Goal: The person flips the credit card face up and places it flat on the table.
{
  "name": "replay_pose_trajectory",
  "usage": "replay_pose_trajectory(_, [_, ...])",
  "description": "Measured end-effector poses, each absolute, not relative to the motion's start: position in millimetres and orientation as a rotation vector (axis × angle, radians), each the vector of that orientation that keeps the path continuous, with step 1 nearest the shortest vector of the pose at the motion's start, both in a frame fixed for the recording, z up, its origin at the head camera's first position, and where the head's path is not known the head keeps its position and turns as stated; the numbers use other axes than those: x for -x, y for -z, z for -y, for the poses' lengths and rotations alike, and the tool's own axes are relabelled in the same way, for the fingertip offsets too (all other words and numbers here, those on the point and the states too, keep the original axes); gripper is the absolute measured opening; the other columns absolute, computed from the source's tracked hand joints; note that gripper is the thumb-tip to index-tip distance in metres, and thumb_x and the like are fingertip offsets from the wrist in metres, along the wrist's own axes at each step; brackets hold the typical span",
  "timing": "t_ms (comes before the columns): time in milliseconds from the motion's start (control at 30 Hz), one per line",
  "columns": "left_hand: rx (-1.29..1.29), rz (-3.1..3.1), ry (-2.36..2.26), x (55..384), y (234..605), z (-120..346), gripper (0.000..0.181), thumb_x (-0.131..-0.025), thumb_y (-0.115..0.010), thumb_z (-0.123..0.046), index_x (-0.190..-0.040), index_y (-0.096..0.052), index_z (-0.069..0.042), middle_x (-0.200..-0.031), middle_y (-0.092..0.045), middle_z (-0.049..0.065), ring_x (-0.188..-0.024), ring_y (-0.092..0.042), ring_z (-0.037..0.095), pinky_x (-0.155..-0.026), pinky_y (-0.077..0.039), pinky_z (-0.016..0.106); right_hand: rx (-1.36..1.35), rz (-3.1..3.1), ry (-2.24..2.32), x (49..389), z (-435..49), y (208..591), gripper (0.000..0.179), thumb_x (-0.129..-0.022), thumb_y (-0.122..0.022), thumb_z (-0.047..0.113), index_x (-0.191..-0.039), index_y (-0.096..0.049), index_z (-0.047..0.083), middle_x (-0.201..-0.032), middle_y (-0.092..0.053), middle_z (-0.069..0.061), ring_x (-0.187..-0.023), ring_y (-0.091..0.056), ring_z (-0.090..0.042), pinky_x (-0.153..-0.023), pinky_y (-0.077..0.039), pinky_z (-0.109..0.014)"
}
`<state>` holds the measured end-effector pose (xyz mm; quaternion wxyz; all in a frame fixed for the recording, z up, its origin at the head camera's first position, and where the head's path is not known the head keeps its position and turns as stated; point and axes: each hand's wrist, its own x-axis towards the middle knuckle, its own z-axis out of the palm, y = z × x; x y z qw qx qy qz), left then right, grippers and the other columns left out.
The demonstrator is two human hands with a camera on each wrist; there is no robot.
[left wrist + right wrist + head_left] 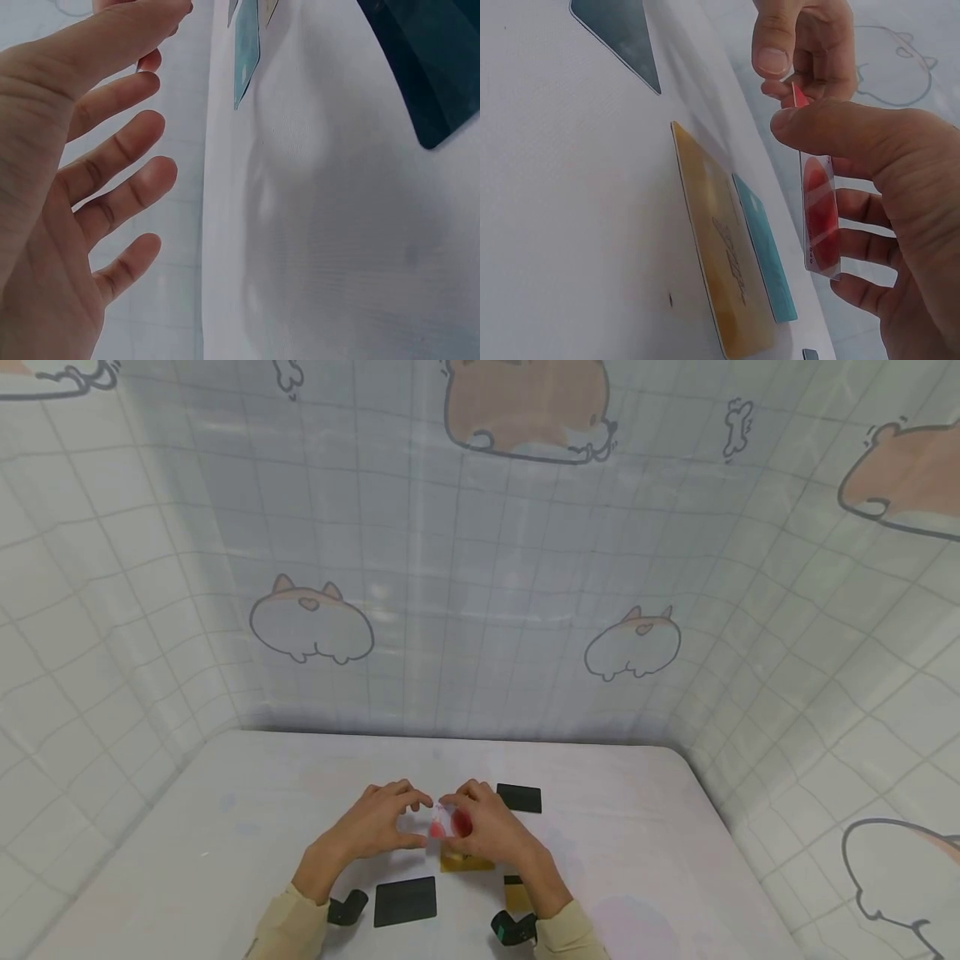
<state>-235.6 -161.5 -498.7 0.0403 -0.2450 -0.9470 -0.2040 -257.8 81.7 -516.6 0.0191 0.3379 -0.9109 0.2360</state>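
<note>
My right hand [489, 828] holds a thin card [821, 217] with red round shapes on a pale or clear ground, thumb on one face and fingers on the other. The card stands on edge, above the table. Close to the card's far end is my left hand [375, 822], thumb and fingers apart in a loose curve; in the left wrist view its fingers are spread, with nothing seen gripped. Below the right hand lies a gold card [720, 262] with dark line marks. A teal card [769, 255] is beside it, partly hidden in the head view.
One dark card [405, 902] lies near the front, left of centre, another dark card [519, 798] behind the right hand. A gold and black card [516, 897] sits by the right wrist. The white table [187, 852] is bordered by patterned curtains [480, 568].
</note>
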Motion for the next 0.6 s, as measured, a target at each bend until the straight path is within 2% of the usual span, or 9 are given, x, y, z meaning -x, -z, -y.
replay_pose_trajectory(233, [0.772,2.907,0.609,232.9,498.8,161.7,0.053,-0.078,-0.083,-0.051,-0.122,-0.068,-0.026,-0.104,-0.061,-0.006,-0.091,-0.055,0.012,-0.095,-0.039,0.053,-1.047,2.846,-0.727,253.7,-82.4,514.8,0.056,-0.082,-0.079,0.044,-0.134,-0.062,0.03,-0.121,-0.052,0.008,-0.108,-0.048,-0.011,-0.083,-0.053,-0.024])
replay_pose_trajectory(600, [0.775,2.903,0.608,232.8,498.6,161.1,0.056,-0.076,-0.084,-0.052,-0.124,-0.067,-0.029,-0.103,-0.06,-0.007,-0.091,-0.054,0.01,-0.095,-0.04,0.053,-1.043,2.884,-0.728,251.6,-78.9,513.7,0.057,-0.083,-0.079,0.047,-0.136,-0.062,0.032,-0.121,-0.052,0.009,-0.107,-0.048,-0.01,-0.083,-0.053,-0.023])
